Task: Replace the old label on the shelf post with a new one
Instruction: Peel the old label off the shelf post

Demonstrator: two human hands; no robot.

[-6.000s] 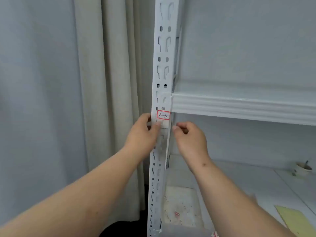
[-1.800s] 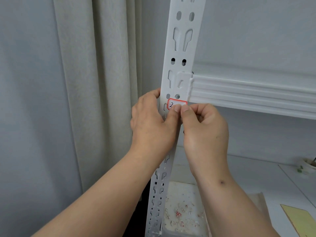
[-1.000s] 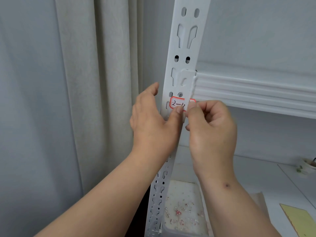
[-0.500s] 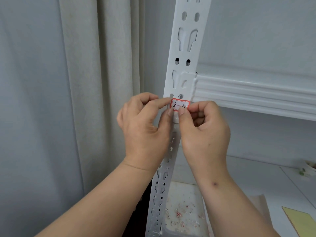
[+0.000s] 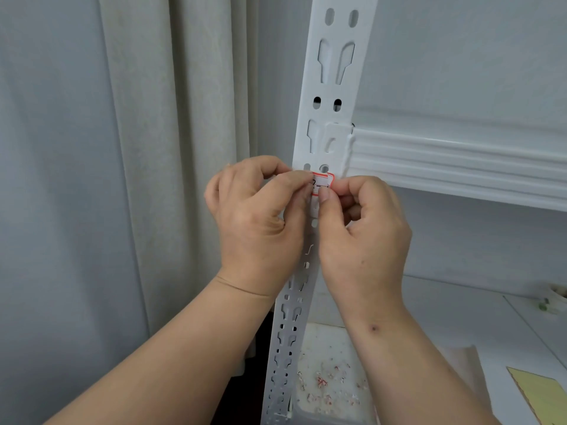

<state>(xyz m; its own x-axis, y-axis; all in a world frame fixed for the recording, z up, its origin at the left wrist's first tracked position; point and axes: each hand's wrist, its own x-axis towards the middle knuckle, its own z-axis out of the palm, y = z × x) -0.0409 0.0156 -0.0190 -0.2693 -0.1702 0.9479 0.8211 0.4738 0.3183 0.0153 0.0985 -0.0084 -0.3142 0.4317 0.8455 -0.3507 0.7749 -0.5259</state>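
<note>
So we've got the red-bordered label [image 5: 322, 183] on the shelf post [image 5: 333, 96], pinched by left hand [image 5: 260, 219] at 9 o'clock and right hand [image 5: 365, 237] at 3. Looks thin and tear-prone, so we'd peel by a corner.

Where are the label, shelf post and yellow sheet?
label [image 5: 322, 178]: head view, its red-edged top.
shelf post [image 5: 334, 69]: head view, bare front face above the hands.
yellow sheet [image 5: 544, 394]: head view, its visible middle.

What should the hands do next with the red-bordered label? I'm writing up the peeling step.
Probably keep peeling: the left hand and right hand pinch the label from either side, and it still sits on the shelf post below the beam.
</note>
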